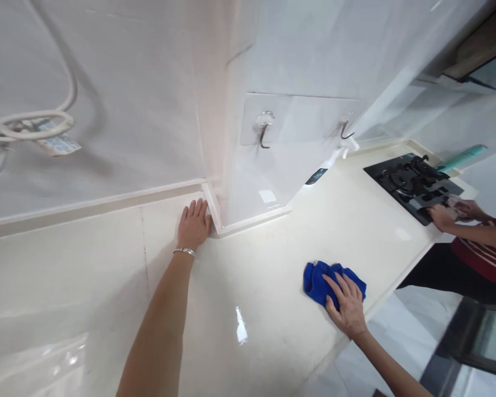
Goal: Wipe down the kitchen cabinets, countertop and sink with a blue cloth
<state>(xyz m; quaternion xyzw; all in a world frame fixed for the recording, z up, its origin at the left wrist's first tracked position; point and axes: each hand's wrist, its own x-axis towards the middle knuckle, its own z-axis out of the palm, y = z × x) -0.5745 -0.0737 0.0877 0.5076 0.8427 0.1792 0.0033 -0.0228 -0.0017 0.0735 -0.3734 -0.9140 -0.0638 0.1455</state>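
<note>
My left hand (193, 223) lies flat on the cream countertop (264, 264), fingers together and stretched toward the inner corner where the raised edging meets the wall pillar. It holds nothing, and a silver bracelet (184, 251) circles the wrist. Over to the right, my right hand (345, 302) presses down on a bunched blue cloth (317, 281), with fingers and thumb bent over it. The cloth rests on the counter close to its front edge.
A white spray bottle (330, 161) with a dark label is partly hidden behind the pillar. Past it is a black gas stove (405, 182), where a co-worker's hands (442, 216) are. Two hooks (264, 135) are on the pillar. A coiled white cable (37, 124) hangs at left.
</note>
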